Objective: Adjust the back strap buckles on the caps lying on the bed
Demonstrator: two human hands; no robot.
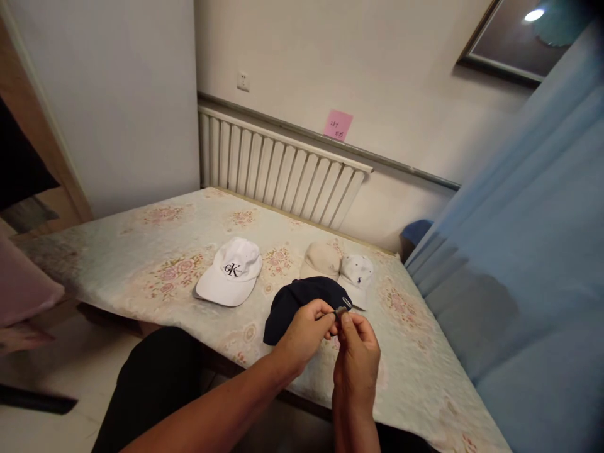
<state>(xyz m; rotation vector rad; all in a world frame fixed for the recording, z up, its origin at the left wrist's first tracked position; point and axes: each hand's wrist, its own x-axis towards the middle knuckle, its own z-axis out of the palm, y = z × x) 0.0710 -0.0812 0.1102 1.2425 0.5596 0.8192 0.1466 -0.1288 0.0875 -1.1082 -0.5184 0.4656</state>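
A dark navy cap lies on the floral tablecloth near the table's front edge. My left hand and my right hand meet just above its rear, both with fingers pinched together on the cap's back strap and small metal buckle. To the left sits a white cap with a black logo. Behind the navy cap rest a beige cap and a white cap with small dark dots.
The table carries a pale floral cloth. A white radiator runs along the back wall under a pink note. A blue curtain hangs close on the right. My dark-clad knee is below the table edge.
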